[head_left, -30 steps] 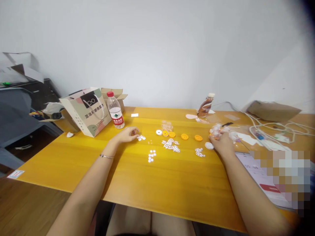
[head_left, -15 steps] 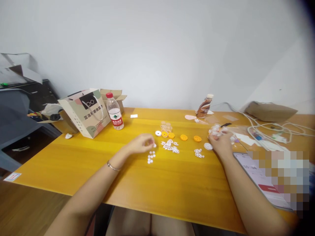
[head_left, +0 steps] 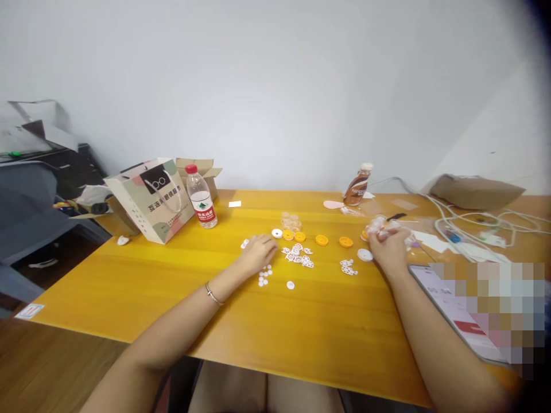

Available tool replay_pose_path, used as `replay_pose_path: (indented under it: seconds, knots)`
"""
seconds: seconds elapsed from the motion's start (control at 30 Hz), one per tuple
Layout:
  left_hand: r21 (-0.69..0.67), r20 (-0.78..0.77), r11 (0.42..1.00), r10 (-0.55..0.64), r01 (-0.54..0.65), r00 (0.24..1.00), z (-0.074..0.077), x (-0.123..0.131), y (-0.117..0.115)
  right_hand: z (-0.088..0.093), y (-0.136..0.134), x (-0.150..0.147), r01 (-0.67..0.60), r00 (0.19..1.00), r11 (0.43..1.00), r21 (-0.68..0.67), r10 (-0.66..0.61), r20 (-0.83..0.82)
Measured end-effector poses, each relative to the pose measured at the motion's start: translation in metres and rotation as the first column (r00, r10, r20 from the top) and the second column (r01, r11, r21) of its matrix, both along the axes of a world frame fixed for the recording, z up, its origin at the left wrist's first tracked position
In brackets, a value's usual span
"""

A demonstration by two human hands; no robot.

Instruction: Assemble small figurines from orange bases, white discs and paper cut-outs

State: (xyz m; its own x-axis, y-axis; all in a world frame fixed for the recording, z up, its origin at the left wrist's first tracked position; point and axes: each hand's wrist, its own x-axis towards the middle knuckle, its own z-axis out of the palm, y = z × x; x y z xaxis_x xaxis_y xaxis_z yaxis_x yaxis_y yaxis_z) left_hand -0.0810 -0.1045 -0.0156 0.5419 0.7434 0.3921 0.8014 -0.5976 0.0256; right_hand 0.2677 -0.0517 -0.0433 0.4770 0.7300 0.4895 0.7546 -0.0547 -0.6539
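Observation:
My left hand (head_left: 259, 253) is palm down over the table, its fingers slightly bent and apart. Its fingertips are beside a pile of white openwork pieces (head_left: 297, 256), just below a white ring-shaped wheel (head_left: 276, 233). Several small white discs (head_left: 263, 279) lie under its wrist side, and a larger white disc (head_left: 290, 285) lies nearer me. My right hand (head_left: 390, 248) is closed on a crumpled clear plastic bag (head_left: 379, 225); its contents are unclear. Beside that hand lies a white round wheel (head_left: 365, 254). Orange round wheels (head_left: 321, 240) form a row between the hands.
Clear round pieces (head_left: 290, 220) sit behind the row. A water bottle (head_left: 203, 198) and paper bag (head_left: 150, 198) stand at left. A brown drink bottle (head_left: 359, 184), white cables (head_left: 456, 221) and a phone (head_left: 447, 312) are on the right.
My left hand has let go of a small white disc and shifted slightly right. A larger white disc now shows on the table nearer me. My right hand stays at the plastic bag.

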Motion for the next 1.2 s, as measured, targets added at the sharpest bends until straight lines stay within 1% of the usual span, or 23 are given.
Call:
replay_pose_path:
  seconds: [0.03, 0.1, 0.23, 0.3, 0.4, 0.5, 0.53, 0.57, 0.63, 0.7, 0.77, 0.83, 0.97, 1.13, 1.2]
  knots:
    - [0.057, -0.047, 0.996, 0.068, -0.065, 0.997, -0.002, -0.001, 0.007, 0.0, 0.0, 0.0, 0.011, 1.0, 1.0, 0.023, -0.01, -0.001]
    - [0.129, -0.112, 0.985, 0.13, -0.115, 0.985, -0.005, -0.001, 0.018, 0.0, 0.001, -0.001, 0.01, 1.0, 0.998, 0.06, -0.008, -0.023]
    - [0.159, -0.148, 0.982, 0.125, -0.101, 0.981, -0.011, 0.006, 0.036, -0.001, 0.003, -0.003, -0.099, 0.99, 0.981, 0.164, 0.113, -0.079]
    - [0.167, -0.158, 0.982, 0.119, -0.092, 0.98, -0.012, 0.009, 0.041, -0.003, 0.005, -0.003, -0.127, 0.985, 0.972, 0.197, 0.146, -0.087]
    - [0.178, -0.159, 0.98, 0.119, -0.09, 0.98, -0.011, 0.01, 0.042, -0.004, 0.006, -0.002, -0.147, 0.982, 0.962, 0.229, 0.169, -0.083]
    - [0.186, -0.151, 0.979, 0.117, -0.088, 0.981, -0.004, 0.006, 0.03, -0.003, 0.005, -0.005, -0.162, 0.979, 0.951, 0.264, 0.188, -0.075]
    - [0.184, -0.151, 0.981, 0.09, -0.062, 0.984, 0.0, 0.004, 0.023, -0.001, 0.004, -0.006, -0.168, 0.978, 0.948, 0.271, 0.194, -0.072]
    - [0.176, -0.15, 0.984, 0.036, -0.009, 0.988, 0.004, 0.002, 0.014, 0.0, 0.003, -0.008, -0.173, 0.977, 0.945, 0.276, 0.2, -0.07]
    - [0.124, -0.163, 0.974, -0.169, 0.19, 0.972, 0.011, 0.0, -0.007, 0.003, 0.0, -0.011, -0.189, 0.974, 0.942, 0.279, 0.215, -0.064]
    - [0.048, -0.165, 0.927, -0.361, 0.373, 0.918, 0.016, 0.0, -0.027, 0.006, -0.003, -0.015, -0.204, 0.972, 0.94, 0.274, 0.228, -0.059]
    - [0.003, -0.154, 0.892, -0.447, 0.452, 0.881, 0.017, 0.001, -0.042, 0.008, -0.004, -0.017, -0.207, 0.972, 0.943, 0.26, 0.229, -0.057]
    - [-0.016, -0.162, 0.883, -0.465, 0.469, 0.87, 0.016, 0.003, -0.048, 0.009, -0.005, -0.018, -0.208, 0.972, 0.947, 0.244, 0.228, -0.057]
    - [-0.034, -0.173, 0.887, -0.46, 0.461, 0.871, 0.012, 0.003, -0.047, 0.008, -0.004, -0.018, -0.21, 0.973, 0.955, 0.208, 0.225, -0.052]
    - [-0.066, -0.088, 0.878, -0.478, 0.474, 0.874, 0.012, 0.0, -0.045, 0.005, -0.003, -0.019, -0.244, 0.966, 0.938, 0.246, 0.256, -0.019]
    - [-0.079, -0.064, 0.879, -0.474, 0.469, 0.878, 0.013, -0.003, -0.045, 0.006, -0.004, -0.021, -0.254, 0.965, 0.938, 0.237, 0.264, -0.01]
